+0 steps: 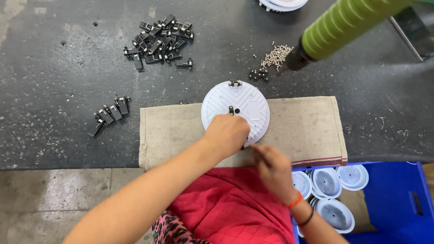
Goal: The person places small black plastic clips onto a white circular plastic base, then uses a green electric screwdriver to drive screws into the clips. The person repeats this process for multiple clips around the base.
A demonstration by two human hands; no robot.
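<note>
A round white disc (pixel 239 103) with a ribbed back lies on a beige cloth (pixel 307 126) at the table's near edge. A small dark clip (pixel 234 83) sits on its far rim and another small dark piece (pixel 231 110) near its centre. My left hand (pixel 226 133) rests closed over the disc's near edge, hiding that part. My right hand (pixel 270 166) is just right of it, fingers pinched at the disc's near rim; whatever it pinches is too small to see.
A heap of black clips (pixel 159 41) lies far left, a few more clips (pixel 109 114) nearer left. Small screws (pixel 275 55) lie beside a green-handled power screwdriver (pixel 334 27) hanging at upper right. A blue crate (pixel 398 199) with several white discs stands at lower right.
</note>
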